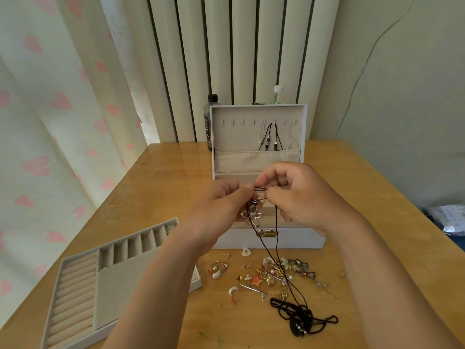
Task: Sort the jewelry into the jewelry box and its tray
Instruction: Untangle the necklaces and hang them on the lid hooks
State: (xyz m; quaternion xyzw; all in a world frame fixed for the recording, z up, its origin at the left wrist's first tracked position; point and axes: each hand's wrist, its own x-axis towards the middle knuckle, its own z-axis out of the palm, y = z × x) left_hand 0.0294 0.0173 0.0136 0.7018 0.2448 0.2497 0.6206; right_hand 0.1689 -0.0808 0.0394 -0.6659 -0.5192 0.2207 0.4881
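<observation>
Left hand (221,206), right hand (298,195) pinch cord (276,238); pendant (253,216) apparently dangling

Table (156,197) honey-tan wood, glossy. Jewelry box (297,240) white outside, beige lining; clasp (266,233) brass. Hanging cords (273,134) in the lid black, dark beads. Tray (118,293) at the left front corner: white rim, beige lining, one panel with fine dots. Necklace: black cord (276,222), clear glassy flower pendant (253,215). Jewelry heap (271,273) near the front edge: gold, silver, pearl-white, some orange-red bits. Cord bundle (302,317) in front of it black. Far edge: dark bottle (212,117) black cap, clear bottle (278,94) white cap. Curtain (50,122) cream, pink hearts. Slats (241,46) cream, dark gaps. Wall (402,96) pale grey-green. Bag (448,220) past the right edge blue, patterned.
</observation>
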